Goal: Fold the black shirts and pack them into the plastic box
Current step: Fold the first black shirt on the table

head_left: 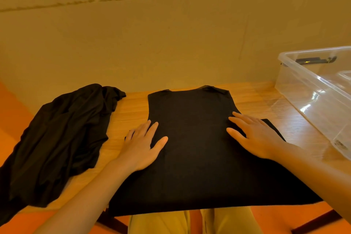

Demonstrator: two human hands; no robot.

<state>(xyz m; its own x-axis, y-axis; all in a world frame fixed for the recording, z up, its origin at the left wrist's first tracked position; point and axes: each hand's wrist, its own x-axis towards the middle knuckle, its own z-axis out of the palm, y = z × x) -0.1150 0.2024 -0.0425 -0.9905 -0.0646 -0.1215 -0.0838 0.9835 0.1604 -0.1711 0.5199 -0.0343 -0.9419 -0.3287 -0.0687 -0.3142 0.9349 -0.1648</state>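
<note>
A black shirt (191, 157) lies flat on the wooden table (252, 99), collar toward the wall, with both sleeves folded in. My left hand (141, 145) rests palm down on its left edge with fingers spread. On the shirt's right side my right hand (254, 135) presses flat, fingers straight. A second black shirt (62, 135) lies crumpled at the table's left, hanging over the edge. The clear plastic box (303, 89) stands at the right end of the table, with no shirts visible in it.
A tan wall (171, 34) rises right behind the table. The box's far side carries a dark latch (315, 60). My lap in tan trousers (190, 222) shows below the table's front edge, over an orange floor.
</note>
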